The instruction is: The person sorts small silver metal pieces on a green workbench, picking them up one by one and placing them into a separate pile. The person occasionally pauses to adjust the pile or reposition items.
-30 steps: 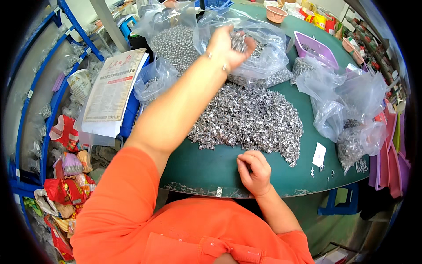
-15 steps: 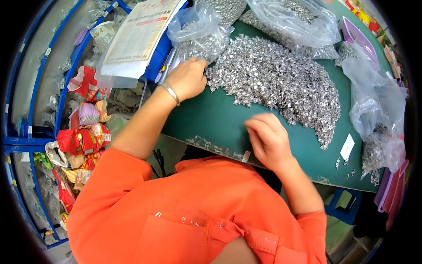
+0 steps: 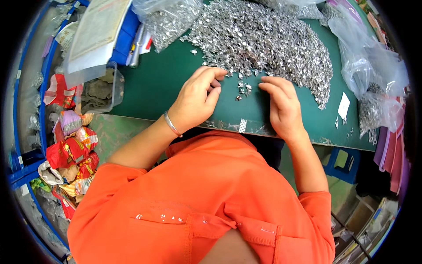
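Observation:
A wide heap of small shiny silver metal pieces point(image 3: 263, 39) covers the far middle of the green tabletop. My left hand point(image 3: 196, 96), with a metal bangle on its wrist, rests at the heap's near left edge; its fingers are bent, with a gap between thumb and index finger. My right hand point(image 3: 283, 105) lies to the right, fingers loosely curved and slightly apart. Nothing shows in either hand. Several loose metal pieces point(image 3: 243, 90) lie between the two hands, pulled away from the heap. One stray piece point(image 3: 193, 52) sits left of the heap.
Plastic bags of metal pieces point(image 3: 169, 22) stand behind left, with another bag point(image 3: 373, 112) at the right. Beside a white card point(image 3: 343, 105) lie a few small pieces. A clear plastic box point(image 3: 118, 88) and a blue bin point(image 3: 127, 37) flank the left edge. Blue shelving point(image 3: 26, 174) stands farther left.
My left hand has come away from the bag at the back left toward the heap's near edge. My right hand has moved to the heap's front. Loose pieces now lie between them; the view has shifted.

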Action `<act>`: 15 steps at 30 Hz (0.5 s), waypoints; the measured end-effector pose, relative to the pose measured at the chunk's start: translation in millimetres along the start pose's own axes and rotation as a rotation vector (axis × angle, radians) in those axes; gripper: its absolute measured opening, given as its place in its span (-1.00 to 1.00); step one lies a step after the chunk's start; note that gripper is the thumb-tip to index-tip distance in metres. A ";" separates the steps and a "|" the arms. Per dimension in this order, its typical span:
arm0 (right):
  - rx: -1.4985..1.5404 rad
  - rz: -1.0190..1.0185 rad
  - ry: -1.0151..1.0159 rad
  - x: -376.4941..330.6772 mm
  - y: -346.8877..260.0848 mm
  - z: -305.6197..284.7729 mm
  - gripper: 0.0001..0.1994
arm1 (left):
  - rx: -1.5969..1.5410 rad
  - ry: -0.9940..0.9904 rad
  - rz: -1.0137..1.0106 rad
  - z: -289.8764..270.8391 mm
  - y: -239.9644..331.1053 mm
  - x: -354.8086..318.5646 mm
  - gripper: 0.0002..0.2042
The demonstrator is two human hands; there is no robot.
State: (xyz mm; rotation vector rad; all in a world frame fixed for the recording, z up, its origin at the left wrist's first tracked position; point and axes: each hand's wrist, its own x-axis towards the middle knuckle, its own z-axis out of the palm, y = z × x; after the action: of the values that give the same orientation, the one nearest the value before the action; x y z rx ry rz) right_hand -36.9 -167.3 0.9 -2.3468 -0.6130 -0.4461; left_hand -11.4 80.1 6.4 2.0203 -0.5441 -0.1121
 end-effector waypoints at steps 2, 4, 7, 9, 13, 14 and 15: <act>-0.014 -0.019 -0.086 -11.2 -7.9 3.3 -0.65 | 0.000 -0.082 0.045 7.7 1.8 -3.9 -0.65; 0.038 0.017 0.055 -16.0 -10.6 4.2 -0.68 | -0.170 -0.079 -0.011 14.3 4.0 -10.2 -0.64; -0.035 0.157 0.284 -26.1 -12.2 3.6 -0.79 | -0.040 -0.015 -0.027 12.4 7.3 -15.5 -0.66; 0.015 0.144 0.227 -25.3 -20.4 9.5 -0.80 | 0.098 -0.001 0.064 16.2 9.0 -14.0 -0.67; 0.032 0.117 0.161 -13.1 -31.3 32.2 -0.78 | 0.239 0.062 0.200 30.5 4.4 -8.5 -0.78; 0.024 0.128 0.137 -12.8 -30.3 35.3 -0.77 | 0.286 0.071 0.225 31.7 3.2 -8.3 -0.80; 0.035 0.140 0.113 -13.8 -29.9 35.1 -0.77 | 0.252 0.069 0.193 31.6 5.0 -8.8 -0.85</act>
State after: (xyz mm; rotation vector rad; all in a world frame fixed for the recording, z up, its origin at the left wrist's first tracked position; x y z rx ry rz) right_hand -59.1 -127.8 -15.5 -2.2956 -0.3973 -0.4960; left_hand -30.5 56.1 -6.3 2.1929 -0.7365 0.1498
